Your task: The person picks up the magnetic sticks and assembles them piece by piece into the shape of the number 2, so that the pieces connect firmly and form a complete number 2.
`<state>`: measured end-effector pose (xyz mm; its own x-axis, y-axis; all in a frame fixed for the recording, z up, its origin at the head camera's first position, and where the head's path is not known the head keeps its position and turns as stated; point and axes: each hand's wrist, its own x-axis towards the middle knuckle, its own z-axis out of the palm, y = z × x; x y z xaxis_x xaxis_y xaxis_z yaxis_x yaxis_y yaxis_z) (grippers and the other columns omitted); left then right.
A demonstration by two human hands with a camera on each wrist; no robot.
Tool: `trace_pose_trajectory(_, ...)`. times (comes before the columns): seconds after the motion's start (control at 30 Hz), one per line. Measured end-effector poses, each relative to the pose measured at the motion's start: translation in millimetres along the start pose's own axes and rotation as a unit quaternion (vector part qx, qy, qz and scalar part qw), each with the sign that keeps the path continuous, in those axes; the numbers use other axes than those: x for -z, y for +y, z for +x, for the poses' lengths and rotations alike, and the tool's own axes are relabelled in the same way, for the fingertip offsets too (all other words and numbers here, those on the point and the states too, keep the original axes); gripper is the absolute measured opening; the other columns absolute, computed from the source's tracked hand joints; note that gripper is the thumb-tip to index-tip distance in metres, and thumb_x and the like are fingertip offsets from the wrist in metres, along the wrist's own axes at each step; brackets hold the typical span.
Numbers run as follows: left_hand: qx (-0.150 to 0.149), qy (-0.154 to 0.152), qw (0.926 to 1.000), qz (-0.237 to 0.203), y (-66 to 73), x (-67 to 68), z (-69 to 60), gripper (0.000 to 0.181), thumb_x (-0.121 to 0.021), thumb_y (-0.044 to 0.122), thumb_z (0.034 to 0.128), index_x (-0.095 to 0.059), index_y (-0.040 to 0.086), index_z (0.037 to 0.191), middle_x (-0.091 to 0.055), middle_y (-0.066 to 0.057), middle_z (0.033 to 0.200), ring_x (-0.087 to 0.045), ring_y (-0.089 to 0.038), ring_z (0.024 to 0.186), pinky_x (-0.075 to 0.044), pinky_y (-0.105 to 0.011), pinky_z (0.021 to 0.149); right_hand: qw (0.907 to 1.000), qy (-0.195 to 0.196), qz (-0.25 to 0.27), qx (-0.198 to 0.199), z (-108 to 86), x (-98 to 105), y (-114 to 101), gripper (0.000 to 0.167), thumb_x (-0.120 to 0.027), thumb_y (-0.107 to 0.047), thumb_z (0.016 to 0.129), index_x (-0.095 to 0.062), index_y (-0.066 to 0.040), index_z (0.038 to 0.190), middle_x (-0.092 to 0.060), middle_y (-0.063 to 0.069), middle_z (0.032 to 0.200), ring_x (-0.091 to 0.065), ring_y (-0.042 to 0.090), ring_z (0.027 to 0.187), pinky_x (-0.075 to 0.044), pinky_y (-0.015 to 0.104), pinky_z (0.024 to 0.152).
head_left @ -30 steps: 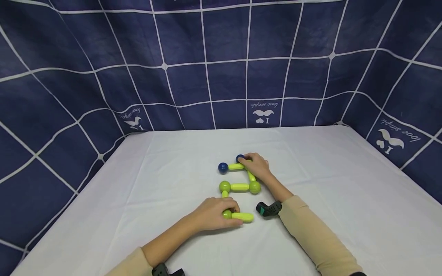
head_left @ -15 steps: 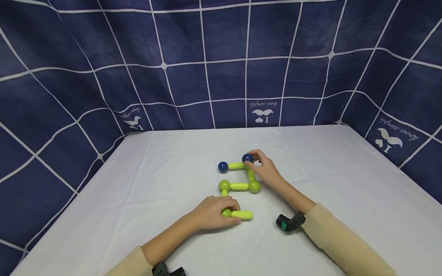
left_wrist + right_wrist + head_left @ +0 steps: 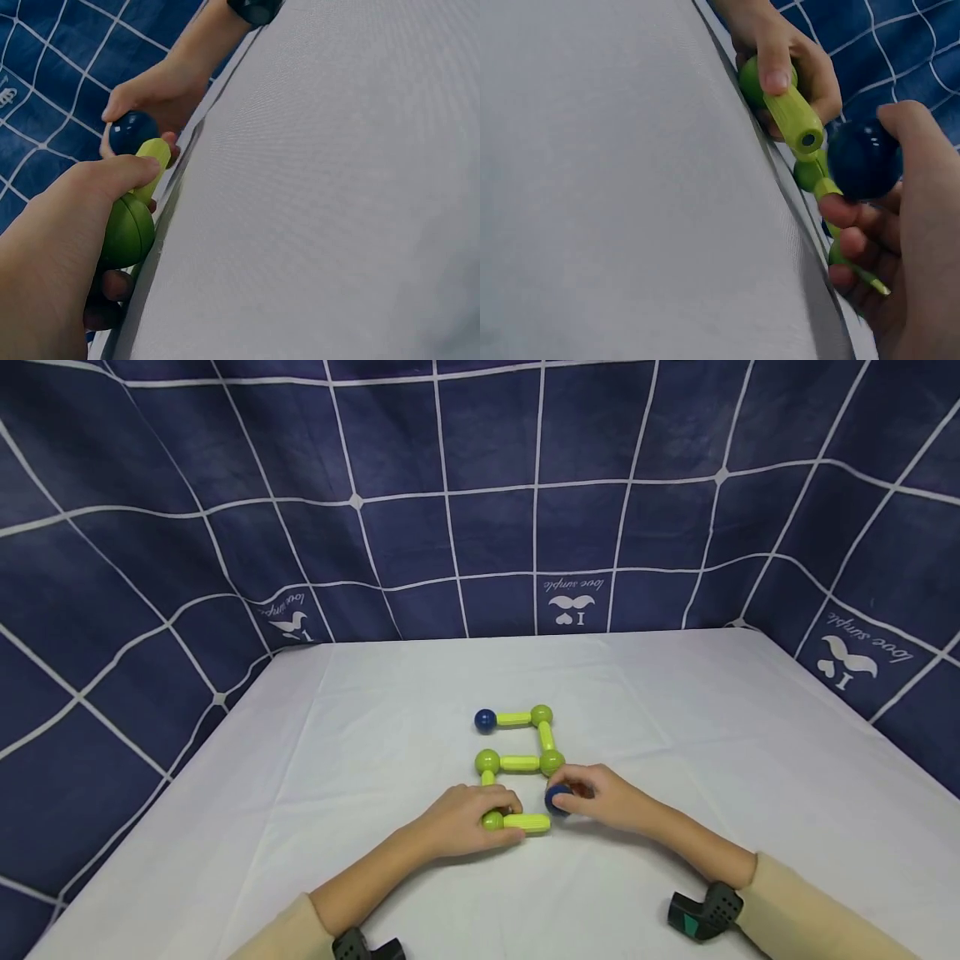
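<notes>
A zigzag of yellow-green magnetic rods and green balls lies on the white table, with one dark blue ball point(image 3: 485, 720) at its far left end. My left hand point(image 3: 468, 820) grips the near corner, thumb and fingers around the near green ball point(image 3: 127, 232) and the near rod point(image 3: 528, 823), whose free end points right. A second blue ball point(image 3: 866, 160) is pinched between the thumb and fingers of my right hand point(image 3: 611, 797), close to that rod's free end. In the head view I cannot tell whether ball and rod touch; the right wrist view shows a gap.
The white tablecloth point(image 3: 360, 718) spreads around the chain on all sides. A dark blue grid-patterned curtain point(image 3: 487, 535) hangs behind the table and along both sides. Each wrist carries a black strap device point(image 3: 705, 912).
My right hand has lifted the second blue ball off the far right corner and brought it nearer, beside the near rod's end. The left hand stays in place on the chain.
</notes>
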<state>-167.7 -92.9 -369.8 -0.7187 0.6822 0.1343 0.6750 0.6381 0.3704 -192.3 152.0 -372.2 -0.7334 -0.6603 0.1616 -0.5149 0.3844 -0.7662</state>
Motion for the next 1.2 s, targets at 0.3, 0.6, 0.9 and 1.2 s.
trace_pose_trajectory(0.3, -0.003, -0.001, 1.0, -0.009, -1.2, 0.0, 0.6, 0.024, -0.057, 0.047, 0.0833, -0.062, 0.025, 0.093, -0.058, 0.016, 0.084, -0.044, 0.002, 0.064, -0.034, -0.014, 0.058, 0.991, -0.112, 0.053, -0.05, 1.2, 8.8, 9.1, 0.022, -0.054, -0.023, 0.091, -0.058, -0.01, 0.109, -0.055, 0.001, 0.097, -0.048, 0.006, 0.084, -0.041, 0.02, 0.074)
trace_pose_trajectory(0.6, 0.006, -0.004, 1.0, 0.0, -0.7, -0.7, 2.5, 0.024, -0.056, 0.048, 0.083, -0.062, 0.027, 0.093, -0.055, 0.018, 0.08, -0.042, 0.002, 0.061, -0.032, -0.015, 0.056, 0.9865, -0.152, 0.045, -0.043, -0.6, 14.2, 4.6, 0.024, -0.062, -0.017, 0.081, -0.057, -0.01, 0.104, -0.055, 0.0, 0.095, -0.046, 0.007, 0.085, -0.038, 0.02, 0.077)
trace_pose_trajectory(0.9, 0.008, -0.003, 1.0, -0.005, 0.7, -0.9, 1.3, 0.025, -0.057, 0.048, 0.0826, -0.062, 0.026, 0.093, -0.057, 0.017, 0.081, -0.042, 0.002, 0.062, -0.033, -0.015, 0.057, 0.9841, -0.166, 0.047, -0.04, 0.3, 12.9, 5.0, 0.024, -0.062, -0.021, 0.083, -0.058, -0.014, 0.105, -0.052, -0.004, 0.092, -0.044, 0.005, 0.084, -0.037, 0.021, 0.075)
trace_pose_trajectory(1.2, 0.011, -0.006, 0.9999, -0.004, 0.3, -0.8, 2.2, 0.026, -0.058, 0.049, 0.0817, -0.062, 0.027, 0.094, -0.057, 0.018, 0.082, -0.043, 0.002, 0.064, -0.033, -0.016, 0.059, 0.997, 0.035, 0.042, -0.054, 7.0, 8.3, 9.3, 0.018, -0.051, -0.018, 0.092, -0.058, -0.007, 0.105, -0.056, 0.006, 0.093, -0.05, 0.008, 0.078, -0.045, 0.021, 0.069)
